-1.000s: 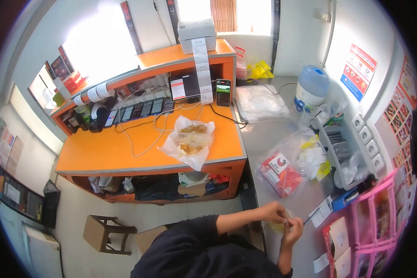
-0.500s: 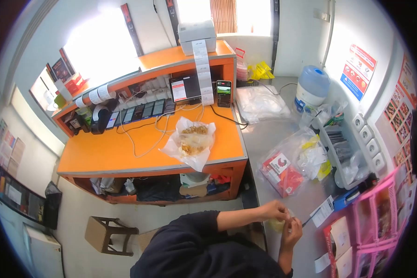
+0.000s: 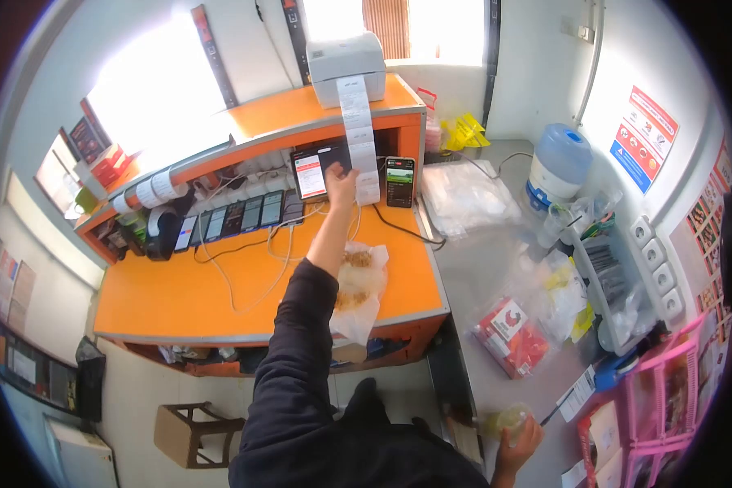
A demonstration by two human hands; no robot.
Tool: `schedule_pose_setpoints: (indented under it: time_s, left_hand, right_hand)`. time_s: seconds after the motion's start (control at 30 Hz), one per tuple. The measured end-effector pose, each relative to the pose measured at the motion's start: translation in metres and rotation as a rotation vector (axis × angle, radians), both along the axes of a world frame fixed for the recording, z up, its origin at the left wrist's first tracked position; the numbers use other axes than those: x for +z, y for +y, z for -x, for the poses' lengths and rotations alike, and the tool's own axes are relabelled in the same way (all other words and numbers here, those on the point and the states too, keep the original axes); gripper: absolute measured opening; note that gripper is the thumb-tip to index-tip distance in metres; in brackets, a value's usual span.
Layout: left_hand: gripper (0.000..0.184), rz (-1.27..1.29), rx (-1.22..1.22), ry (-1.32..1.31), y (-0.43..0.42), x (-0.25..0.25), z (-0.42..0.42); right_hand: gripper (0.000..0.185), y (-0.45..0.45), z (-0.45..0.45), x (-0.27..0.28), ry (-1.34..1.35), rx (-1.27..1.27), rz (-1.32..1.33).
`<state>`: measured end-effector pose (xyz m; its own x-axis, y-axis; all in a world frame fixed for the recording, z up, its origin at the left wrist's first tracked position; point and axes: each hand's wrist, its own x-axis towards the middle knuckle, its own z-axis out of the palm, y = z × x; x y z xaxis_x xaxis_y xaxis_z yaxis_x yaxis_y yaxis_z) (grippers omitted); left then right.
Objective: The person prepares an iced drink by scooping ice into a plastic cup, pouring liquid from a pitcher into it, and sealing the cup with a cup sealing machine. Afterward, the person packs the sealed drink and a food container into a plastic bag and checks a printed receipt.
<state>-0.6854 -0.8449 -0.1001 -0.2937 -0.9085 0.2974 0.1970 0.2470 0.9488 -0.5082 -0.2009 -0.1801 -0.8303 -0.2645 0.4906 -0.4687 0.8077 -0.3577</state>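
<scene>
- The right hand [image 3: 520, 443] is clamped on a small clear plastic pouch [image 3: 503, 420], its fingers curled round one end; half a second ago both hands worked together at the pouch.
- The pouch is at the left edge of the grey metal counter [image 3: 496, 268], near the person's body. It looks rounded and see-through, with yellow-green contents; its closure is too small to make out.
- A brown stool [image 3: 191, 435] stands on the floor, left of the person.
- Further along the counter, a red packet [image 3: 516, 337] lies inside clear plastic. Beyond it, a grey tray [image 3: 624, 342] of dark sachets runs along the counter's right edge.
- On the orange desk [image 3: 171, 297], near its front right corner, white paper [image 3: 362, 281] lies open under yellow-brown food, now partly hidden by the left forearm.
- The left hand [image 3: 340, 183] has left the pouch and now reaches across the desk to the tablet [image 3: 309, 175] and the hanging receipt strip [image 3: 355, 122]. Whether its fingers touch either, or close on anything, I cannot tell.
- Right of the strip, a phone [image 3: 399, 183] stands upright with its screen lit.
- At the back, the strip hangs from a white printer [image 3: 346, 65] on the desk's raised shelf.
</scene>
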Motion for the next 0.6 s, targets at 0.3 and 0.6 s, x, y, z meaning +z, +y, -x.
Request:
schedule_pose_setpoints:
  time_s: [0.3,0.6]
  left_hand:
    - [0.013,0.023,-0.453,0.017,-0.060,-0.025,0.014]
    - [0.015,-0.034,-0.741,-0.018,-0.057,0.002,-0.024]
  right_hand:
    - [0.015,-0.247,0.084,0.118,0.310,0.355,0.320]
    - [0.008,-0.558,0.224,0.149,0.381,0.797,0.203]
